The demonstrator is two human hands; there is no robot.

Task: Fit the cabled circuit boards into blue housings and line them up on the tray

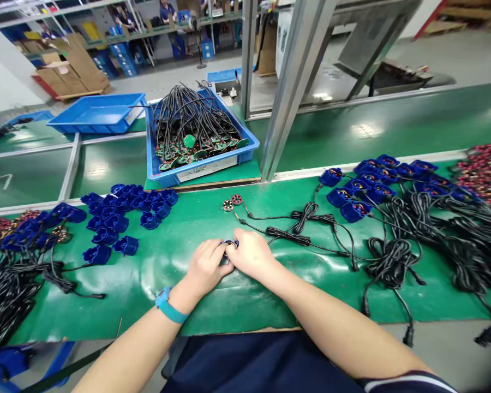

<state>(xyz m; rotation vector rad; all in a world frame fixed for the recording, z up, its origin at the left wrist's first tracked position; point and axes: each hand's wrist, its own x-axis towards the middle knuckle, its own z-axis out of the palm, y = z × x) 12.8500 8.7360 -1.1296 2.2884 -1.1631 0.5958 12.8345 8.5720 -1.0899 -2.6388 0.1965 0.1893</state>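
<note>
Close together over the green mat (155, 305), my left hand (208, 263) and my right hand (251, 254) are both closed round one small dark blue plastic housing (229, 243). Only its upper rim shows between my fingers; the rest is hidden. Just beyond my hands lie two small round copper-wound coils, a pale one (228, 205) and a red one (237, 200). Black cables (288, 236) in tied bundles run from near them to the right. Loose blue housings (117, 222) stand in a group to the left.
A blue tray (202, 173) of green circuit boards with black leads stands behind the mat, beside a metal post (288, 93). Cabled blue housings (368, 188) and red coils (485, 174) crowd the right. More black cables (12, 289) lie at far left. Another blue tray (98, 112) sits further back.
</note>
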